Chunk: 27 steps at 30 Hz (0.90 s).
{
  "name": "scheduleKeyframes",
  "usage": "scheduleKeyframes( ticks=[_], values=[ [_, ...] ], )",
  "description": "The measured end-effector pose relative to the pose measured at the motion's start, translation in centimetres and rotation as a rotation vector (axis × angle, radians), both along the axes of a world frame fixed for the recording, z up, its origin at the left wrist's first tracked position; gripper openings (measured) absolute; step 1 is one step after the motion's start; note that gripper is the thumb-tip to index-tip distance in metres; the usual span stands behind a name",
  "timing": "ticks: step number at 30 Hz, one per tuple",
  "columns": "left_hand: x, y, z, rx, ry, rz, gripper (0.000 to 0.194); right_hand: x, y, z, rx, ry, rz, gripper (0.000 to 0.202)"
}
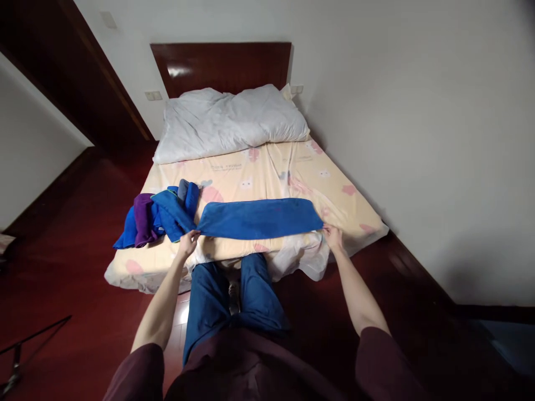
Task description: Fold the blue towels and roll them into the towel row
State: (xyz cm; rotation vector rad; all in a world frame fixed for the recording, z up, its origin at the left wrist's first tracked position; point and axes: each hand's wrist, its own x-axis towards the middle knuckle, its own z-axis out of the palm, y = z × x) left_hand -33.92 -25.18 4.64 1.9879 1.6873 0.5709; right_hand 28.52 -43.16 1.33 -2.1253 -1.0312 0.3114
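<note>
At twelve o'clock before me, a blue cloth [261,219] lies spread out on the bed [353,214]. My left hand [189,243] pinches its eight-o'clock corner, and my right hand [333,237] pinches its four-o'clock corner. Toward eleven o'clock from me, a pile of blue and purple cloths [169,214] lies just beside it.

A long, dark-blue strip of soft fabric cloth [261,219] stretches smooth across the bed [355,209], lengthwise along the foot edge and just in from it, its far corners rounded, its near side bowing slightly.
</note>
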Motion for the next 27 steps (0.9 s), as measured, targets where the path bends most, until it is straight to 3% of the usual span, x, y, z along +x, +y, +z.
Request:
scheduleKeyframes(
  ticks=[3,5,8,13,16,19,27],
  values=[
    [-0.6,-2.2,-3.8,-0.062,0.025,0.016,0.034,-0.9,-2.0,-2.8,-0.104,0.015,-0.057,0.016],
    [-1.3,-3.3,-5.3,-0.090,0.031,-0.003,0.038,-0.9,-3.2,-3.7,-0.160,0.019,-0.072,0.017],
    [-2.4,-4.3,-6.3,-0.095,0.035,-0.080,0.041,-0.3,-4.1,-4.1,-0.220,0.019,-0.064,0.021],
    [-3.7,-4.3,-6.2,-0.070,0.100,-0.278,0.028,0.8,-3.6,-3.4,-0.319,0.000,-0.075,0.022],
    [-3.4,-3.2,-5.9,-0.022,0.252,-0.410,0.030,1.1,-2.4,-2.7,-0.360,-0.033,-0.107,0.025],
    [-2.1,-1.3,-5.7,0.014,0.292,-0.454,0.038,1.1,-0.3,-2.3,-0.284,-0.068,-0.111,0.027],
    [3.1,6.1,-7.3,0.027,0.125,-0.324,0.036,2.5,8.5,-4.2,-0.232,-0.056,0.066,0.036]
  ],
)
